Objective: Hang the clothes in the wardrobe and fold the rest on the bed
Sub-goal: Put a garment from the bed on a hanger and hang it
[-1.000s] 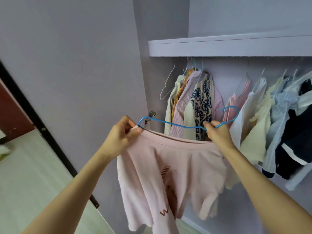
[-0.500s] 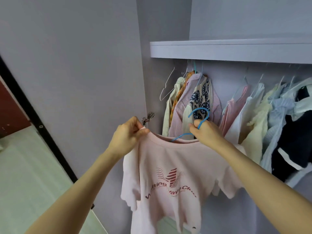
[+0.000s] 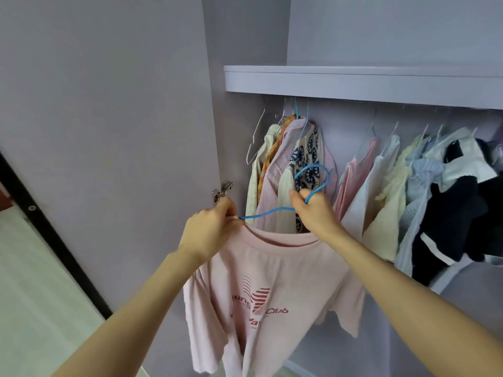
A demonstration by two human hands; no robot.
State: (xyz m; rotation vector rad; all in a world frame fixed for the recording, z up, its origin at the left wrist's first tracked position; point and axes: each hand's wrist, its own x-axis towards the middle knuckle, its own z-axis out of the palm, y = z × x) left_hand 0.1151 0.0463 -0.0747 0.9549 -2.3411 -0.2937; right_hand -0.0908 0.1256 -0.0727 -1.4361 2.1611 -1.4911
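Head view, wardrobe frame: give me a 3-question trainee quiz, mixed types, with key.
1. True or false: the blue hanger is already hooked under the shelf.
2. Multiple choice: what does the left hand pinch? A) the bare white hanger B) the pink T-shirt's collar edge C) the door hinge
3. Fill in: the right hand grips the blue hanger just below its ____.

Key:
1. False. Both hands hold it in front of the hanging clothes, with its hook free.
2. B. It pinches the pink T-shirt at the left shoulder, beside the hanger's left arm.
3. Hook.
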